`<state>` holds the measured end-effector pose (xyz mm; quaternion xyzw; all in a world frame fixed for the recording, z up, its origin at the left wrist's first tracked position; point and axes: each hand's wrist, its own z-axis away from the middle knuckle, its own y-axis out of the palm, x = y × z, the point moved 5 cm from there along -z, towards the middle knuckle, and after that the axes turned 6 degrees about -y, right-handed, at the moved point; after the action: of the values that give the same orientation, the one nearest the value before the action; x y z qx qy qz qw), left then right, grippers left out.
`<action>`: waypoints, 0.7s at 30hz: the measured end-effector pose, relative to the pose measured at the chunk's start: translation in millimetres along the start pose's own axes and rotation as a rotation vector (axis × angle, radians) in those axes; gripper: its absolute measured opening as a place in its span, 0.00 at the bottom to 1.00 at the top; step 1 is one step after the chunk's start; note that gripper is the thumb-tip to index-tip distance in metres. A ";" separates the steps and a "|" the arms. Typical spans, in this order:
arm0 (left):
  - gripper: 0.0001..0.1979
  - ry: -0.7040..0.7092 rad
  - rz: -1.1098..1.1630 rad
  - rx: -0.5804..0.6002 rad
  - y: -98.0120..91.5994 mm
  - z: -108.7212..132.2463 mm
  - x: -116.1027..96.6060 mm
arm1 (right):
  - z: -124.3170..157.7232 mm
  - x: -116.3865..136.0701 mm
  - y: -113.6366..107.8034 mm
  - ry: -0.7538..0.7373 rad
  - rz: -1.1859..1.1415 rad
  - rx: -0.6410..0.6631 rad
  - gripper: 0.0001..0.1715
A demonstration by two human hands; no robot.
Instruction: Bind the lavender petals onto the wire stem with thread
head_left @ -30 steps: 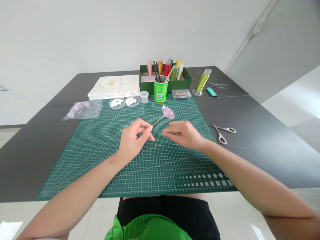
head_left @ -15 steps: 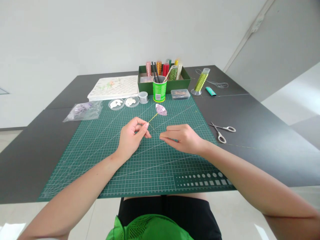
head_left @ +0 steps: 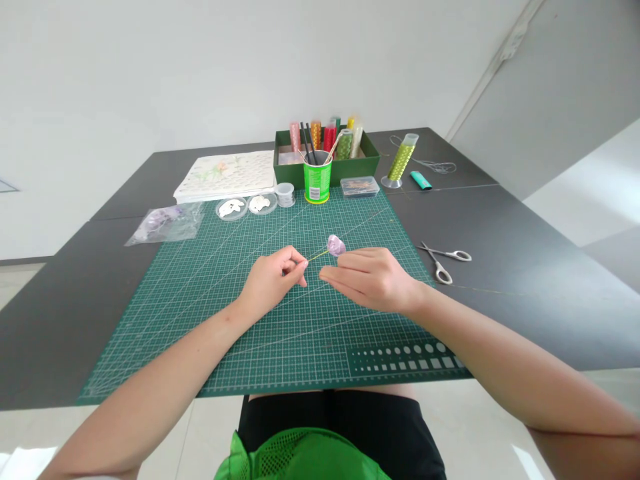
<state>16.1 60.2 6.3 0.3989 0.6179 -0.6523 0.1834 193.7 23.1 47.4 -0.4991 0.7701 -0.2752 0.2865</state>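
A small pale purple flower on a thin yellow-green stem points to the right, above the green cutting mat. My left hand pinches the lower part of that stem between thumb and forefinger. Close by on the right, my right hand has its fingers pressed together just below the blossom. A fine thread between the hands shows faintly a moment earlier; at this instant the fingers hide most of what the right hand pinches. Scissors lie part open to the right of the mat.
Behind the mat stand a green can of sticks and a dark green box of thread spools. A yellow-green spool and a teal object are at right. White-filled dishes and a plastic bag lie left.
The flower has tipped down and to the right, its stem now closer to level. My left hand has shifted slightly right and down. My right hand stays nearly in place, its fingers still together.
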 end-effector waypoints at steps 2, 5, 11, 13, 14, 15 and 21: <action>0.08 0.027 -0.032 0.039 3.1 0.9 -0.3 | 1.1 -1.3 -0.6 0.003 0.007 -0.001 0.13; 0.07 0.073 -0.088 0.095 8.0 3.4 -1.3 | 1.8 -3.4 -1.7 0.018 0.016 -0.008 0.14; 0.08 0.182 -0.091 0.234 20.2 13.6 -10.8 | 3.1 -11.9 -1.5 0.098 -0.033 -0.018 0.16; 0.08 0.186 -0.062 0.283 23.1 16.2 -13.1 | 4.5 -17.1 -0.6 0.142 -0.094 -0.022 0.15; 0.08 0.186 -0.050 0.302 24.0 17.2 -13.8 | 5.2 -19.8 -0.1 0.166 -0.128 -0.023 0.15; 0.08 0.187 -0.041 0.318 24.6 18.0 -14.4 | 5.7 -22.5 0.5 0.193 -0.164 -0.022 0.15; 0.05 0.233 -0.015 0.355 23.9 23.3 -20.5 | 6.1 -36.9 4.5 0.386 -0.388 -0.005 0.15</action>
<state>39.4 28.8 3.9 0.4930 0.5135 -0.7016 0.0327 207.8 58.1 46.1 -0.5765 0.7011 -0.4128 0.0752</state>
